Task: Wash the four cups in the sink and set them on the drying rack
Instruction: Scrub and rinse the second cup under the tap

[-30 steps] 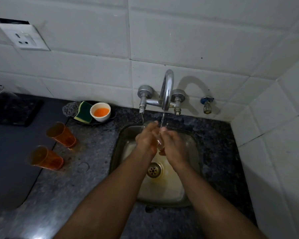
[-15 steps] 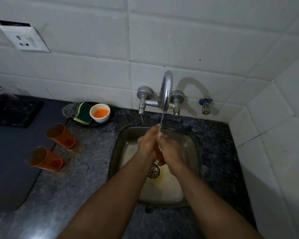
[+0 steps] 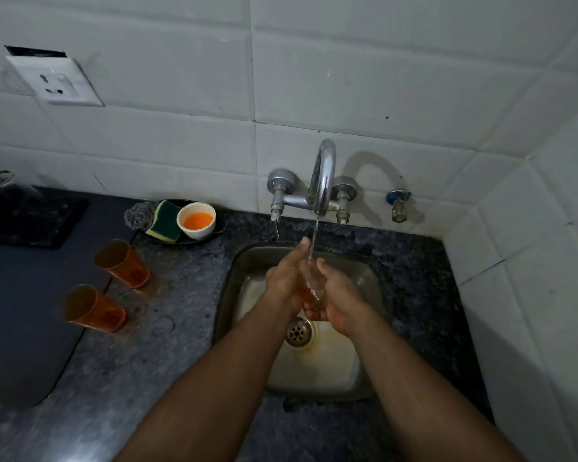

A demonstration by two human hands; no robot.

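Observation:
Over the steel sink point(image 3: 367, 378) I hold an orange see-through cup point(image 3: 312, 290) between both hands under the running tap point(image 3: 322, 175). My right hand point(image 3: 339, 300) curls round the cup from the right and below. My left hand point(image 3: 286, 278) lies against its left side with fingers stretched up toward the water stream. Most of the cup is hidden by my hands. Two more orange cups point(image 3: 122, 263) point(image 3: 92, 308) stand on the left counter at the edge of a dark mat point(image 3: 20, 328).
A dark dish at the back holds a green-yellow sponge point(image 3: 164, 221), a steel scrubber point(image 3: 139, 213) and a white bowl of orange liquid point(image 3: 197, 220). A small valve point(image 3: 397, 203) sticks from the tiled wall. A wall socket point(image 3: 55, 81) sits upper left. The tiled side wall is close on the right.
Both hands have shifted the cup slightly lower and nearer under the stream. My left fingers now stretch upward along the cup. The two cups on the counter have not moved.

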